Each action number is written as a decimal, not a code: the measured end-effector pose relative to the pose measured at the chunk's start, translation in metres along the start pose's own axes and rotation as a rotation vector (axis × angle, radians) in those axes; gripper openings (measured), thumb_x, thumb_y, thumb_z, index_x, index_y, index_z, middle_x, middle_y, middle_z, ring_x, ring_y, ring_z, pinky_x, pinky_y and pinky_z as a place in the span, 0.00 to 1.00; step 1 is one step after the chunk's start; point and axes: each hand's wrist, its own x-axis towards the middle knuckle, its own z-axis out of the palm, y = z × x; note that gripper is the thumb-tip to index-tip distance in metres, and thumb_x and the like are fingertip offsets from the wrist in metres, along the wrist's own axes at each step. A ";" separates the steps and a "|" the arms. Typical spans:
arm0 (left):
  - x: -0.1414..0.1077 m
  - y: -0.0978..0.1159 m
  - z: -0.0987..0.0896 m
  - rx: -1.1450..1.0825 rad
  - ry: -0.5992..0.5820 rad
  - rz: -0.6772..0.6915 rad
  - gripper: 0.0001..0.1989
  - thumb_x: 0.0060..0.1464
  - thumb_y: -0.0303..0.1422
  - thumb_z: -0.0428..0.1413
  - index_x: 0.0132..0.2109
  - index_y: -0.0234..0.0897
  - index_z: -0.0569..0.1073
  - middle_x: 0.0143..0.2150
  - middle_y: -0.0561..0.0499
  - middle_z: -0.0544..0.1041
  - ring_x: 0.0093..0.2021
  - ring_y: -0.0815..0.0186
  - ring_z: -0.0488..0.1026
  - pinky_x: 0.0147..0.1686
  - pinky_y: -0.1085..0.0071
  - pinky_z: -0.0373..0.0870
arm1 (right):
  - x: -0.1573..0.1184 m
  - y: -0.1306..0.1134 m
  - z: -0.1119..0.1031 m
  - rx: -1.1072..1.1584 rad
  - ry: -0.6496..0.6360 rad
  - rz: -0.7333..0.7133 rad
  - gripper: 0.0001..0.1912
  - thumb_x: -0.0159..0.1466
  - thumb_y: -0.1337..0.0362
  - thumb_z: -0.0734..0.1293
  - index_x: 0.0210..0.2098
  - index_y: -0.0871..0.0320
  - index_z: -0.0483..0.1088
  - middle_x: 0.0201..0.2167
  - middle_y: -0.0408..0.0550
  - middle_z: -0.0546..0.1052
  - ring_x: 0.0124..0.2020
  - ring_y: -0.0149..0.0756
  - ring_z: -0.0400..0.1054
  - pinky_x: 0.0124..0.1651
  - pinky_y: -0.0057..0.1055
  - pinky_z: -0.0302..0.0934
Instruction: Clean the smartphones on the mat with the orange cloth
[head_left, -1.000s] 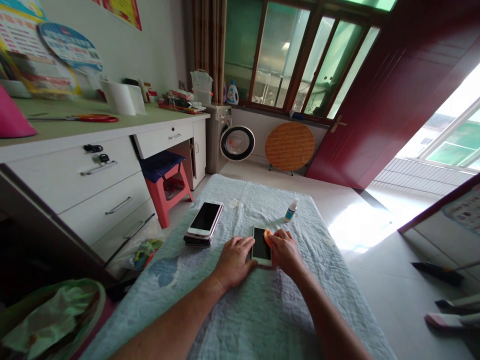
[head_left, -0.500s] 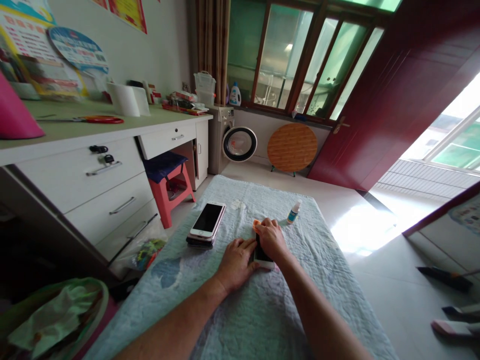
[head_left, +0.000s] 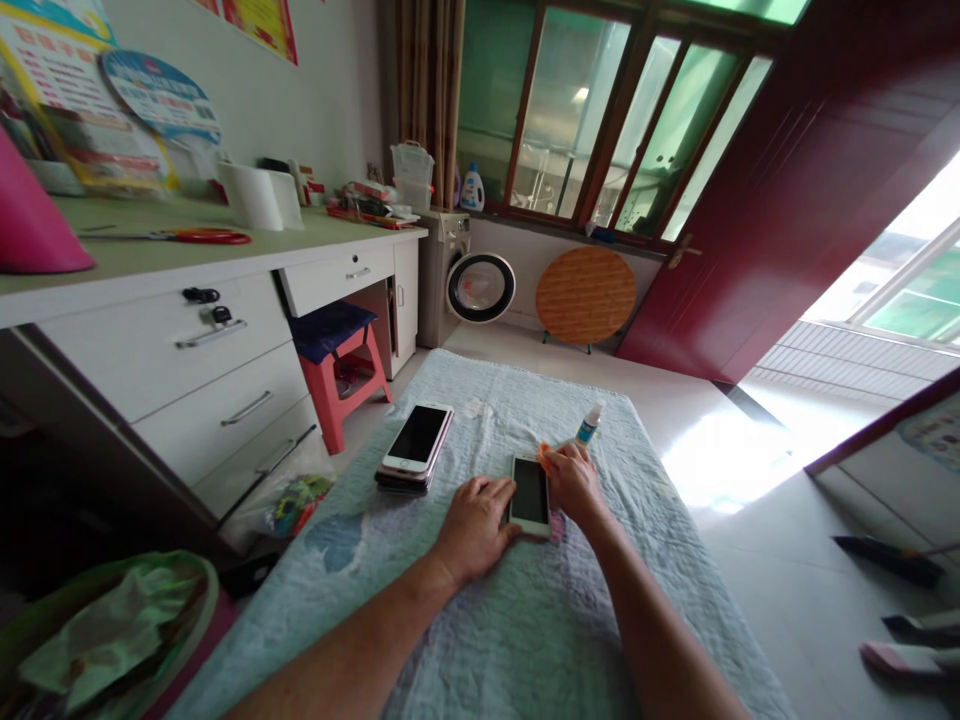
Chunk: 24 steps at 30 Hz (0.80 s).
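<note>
A white-framed smartphone (head_left: 530,492) with a dark screen lies flat on the cloth-covered table. My left hand (head_left: 474,525) steadies it, fingers along its left edge and thumb by the lower left corner. My right hand (head_left: 576,482) is closed on an orange cloth (head_left: 544,455) at the phone's upper right edge; most of that cloth is hidden under the fingers. Just beyond the right hand stands a small spray bottle (head_left: 589,424) with a blue label. To the left, a stack of phones has a white one (head_left: 417,438) on top, screen up.
A quilted light-blue cover (head_left: 480,640) is spread over the table. On the left are a white desk (head_left: 172,350), a red stool (head_left: 341,385) and a bin (head_left: 214,600). Behind are a washing machine (head_left: 442,290) with its door open and a round wooden tabletop (head_left: 585,295).
My right hand has slid right with the orange cloth, off the phone's screen to its right edge, uncovering the screen. My left hand stays at the phone's left edge.
</note>
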 end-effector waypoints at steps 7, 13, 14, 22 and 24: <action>0.000 0.001 -0.001 0.002 -0.007 0.003 0.29 0.58 0.46 0.54 0.62 0.39 0.65 0.62 0.48 0.68 0.58 0.51 0.62 0.60 0.57 0.56 | 0.008 -0.020 -0.003 -0.039 -0.022 -0.020 0.17 0.70 0.60 0.55 0.44 0.51 0.75 0.40 0.51 0.71 0.42 0.40 0.59 0.42 0.33 0.49; 0.000 0.004 -0.005 -0.003 -0.002 0.012 0.25 0.58 0.45 0.54 0.60 0.43 0.66 0.59 0.49 0.71 0.55 0.52 0.64 0.57 0.56 0.59 | 0.014 -0.048 0.000 -0.039 -0.055 -0.123 0.16 0.70 0.61 0.55 0.45 0.51 0.74 0.43 0.52 0.70 0.44 0.40 0.58 0.43 0.34 0.50; 0.000 0.004 -0.005 -0.003 0.001 0.014 0.25 0.58 0.45 0.54 0.60 0.43 0.66 0.59 0.49 0.71 0.55 0.52 0.65 0.57 0.56 0.59 | 0.014 -0.050 0.000 -0.028 -0.054 -0.131 0.16 0.70 0.61 0.55 0.45 0.50 0.74 0.43 0.51 0.70 0.44 0.40 0.58 0.43 0.33 0.50; -0.002 -0.003 0.006 -0.075 0.125 0.023 0.39 0.54 0.46 0.59 0.66 0.36 0.53 0.63 0.38 0.64 0.61 0.49 0.63 0.59 0.52 0.59 | -0.003 -0.045 -0.010 0.083 -0.096 -0.201 0.16 0.70 0.62 0.56 0.42 0.48 0.76 0.41 0.47 0.71 0.42 0.37 0.58 0.46 0.32 0.51; -0.001 -0.007 0.010 -0.087 0.152 0.038 0.40 0.54 0.44 0.59 0.67 0.37 0.50 0.64 0.37 0.64 0.62 0.50 0.63 0.59 0.52 0.60 | -0.015 -0.044 -0.016 0.103 -0.112 -0.263 0.15 0.70 0.61 0.57 0.41 0.49 0.76 0.40 0.46 0.71 0.41 0.36 0.59 0.46 0.32 0.51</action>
